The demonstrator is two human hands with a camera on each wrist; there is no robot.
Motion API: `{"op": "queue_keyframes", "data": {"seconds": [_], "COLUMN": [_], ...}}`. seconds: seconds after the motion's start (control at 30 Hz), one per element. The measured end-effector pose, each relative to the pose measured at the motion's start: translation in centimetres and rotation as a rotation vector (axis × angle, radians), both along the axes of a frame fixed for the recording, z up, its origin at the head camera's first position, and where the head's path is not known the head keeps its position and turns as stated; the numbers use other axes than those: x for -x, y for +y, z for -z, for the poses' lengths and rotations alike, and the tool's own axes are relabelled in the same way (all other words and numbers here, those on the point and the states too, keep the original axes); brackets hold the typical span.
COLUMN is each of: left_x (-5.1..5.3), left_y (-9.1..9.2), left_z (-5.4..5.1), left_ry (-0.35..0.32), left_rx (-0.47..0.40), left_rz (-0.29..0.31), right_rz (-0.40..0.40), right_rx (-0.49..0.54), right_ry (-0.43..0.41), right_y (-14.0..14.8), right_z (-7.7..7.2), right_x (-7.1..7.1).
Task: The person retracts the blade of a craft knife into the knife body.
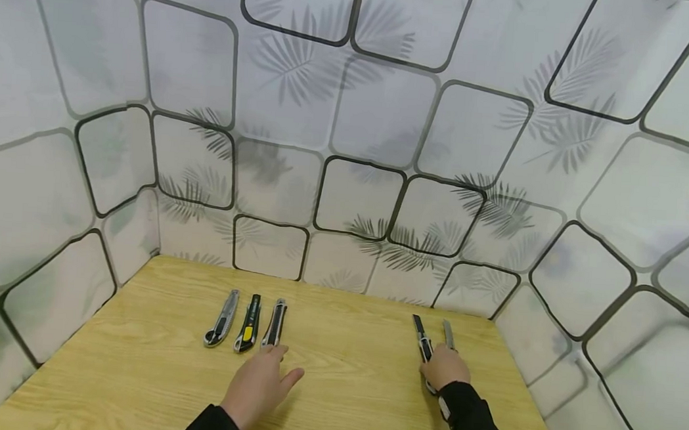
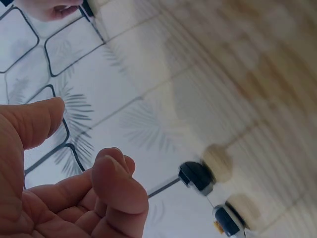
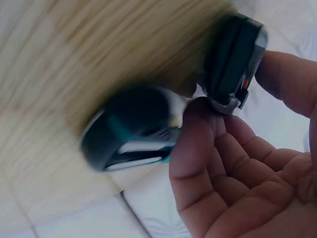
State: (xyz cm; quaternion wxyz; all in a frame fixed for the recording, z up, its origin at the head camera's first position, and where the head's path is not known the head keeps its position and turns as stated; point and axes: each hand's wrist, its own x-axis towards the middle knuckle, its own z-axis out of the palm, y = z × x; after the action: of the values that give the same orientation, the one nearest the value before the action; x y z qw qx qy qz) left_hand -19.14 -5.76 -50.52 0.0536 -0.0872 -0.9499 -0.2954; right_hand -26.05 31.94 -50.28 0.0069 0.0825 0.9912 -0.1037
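In the head view my right hand (image 1: 446, 367) pinches a black-and-silver utility knife (image 1: 423, 344) by its handle, at the right of the table. Its dark blade points to the wall. Thumb and fingertips meet this knife (image 3: 235, 62) in the right wrist view. Beside it is a second utility knife (image 1: 448, 333), mostly covered by the hand; its black-and-teal handle (image 3: 129, 129) looks blurred in the right wrist view. My left hand (image 1: 258, 384) hovers by the near end of a silver-and-black utility knife (image 1: 275, 322). Its fingers are loosely bent, holding nothing; contact is unclear.
To the left lie a black utility knife with a yellow slider (image 1: 248, 324) and a grey utility knife (image 1: 222, 319), roughly parallel. The wooden table (image 1: 342, 353) is bordered by patterned white walls (image 1: 275, 191) at the back and both sides.
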Motion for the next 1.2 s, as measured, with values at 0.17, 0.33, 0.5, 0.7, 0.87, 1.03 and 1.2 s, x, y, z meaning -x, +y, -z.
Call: {"op": "queue_keyframes", "data": {"seconds": [0.17, 0.33, 0.5, 0.7, 0.87, 1.03, 1.2], "left_x": [-0.4, -0.6, -0.9, -1.6, -1.7, -1.6, -1.3], "left_y": [0.7, 0.9, 0.9, 2.1, 3.2, 3.3, 3.3], "left_z": [0.0, 0.3, 0.6, 0.6, 0.5, 0.4, 0.7], "left_ry": [-0.046, -0.099, -0.15, -0.283, -0.223, -0.209, -0.316], "left_rx": [-0.049, -0.096, -0.222, -0.493, -0.539, -0.611, -0.706], "left_rz": [0.056, 0.135, 0.217, 0.345, 0.303, 0.25, 0.236], "right_rz": [-0.064, -0.101, -0.187, -0.295, -0.315, -0.302, -0.291], "right_rx": [-0.006, 0.146, 0.45, 0.881, 1.08, 1.118, 1.163], "right_ry": [-0.003, -0.005, -0.054, -0.095, -0.092, -0.072, -0.027], "right_y": [-1.4, -2.7, -6.1, -12.1, -15.2, -16.0, -15.8], "right_z": [0.2, 0.3, -0.5, -1.7, -2.5, -3.0, -3.2], "right_x": [-0.1, -0.8, -2.0, -3.8, -5.0, -5.6, -5.4]}}
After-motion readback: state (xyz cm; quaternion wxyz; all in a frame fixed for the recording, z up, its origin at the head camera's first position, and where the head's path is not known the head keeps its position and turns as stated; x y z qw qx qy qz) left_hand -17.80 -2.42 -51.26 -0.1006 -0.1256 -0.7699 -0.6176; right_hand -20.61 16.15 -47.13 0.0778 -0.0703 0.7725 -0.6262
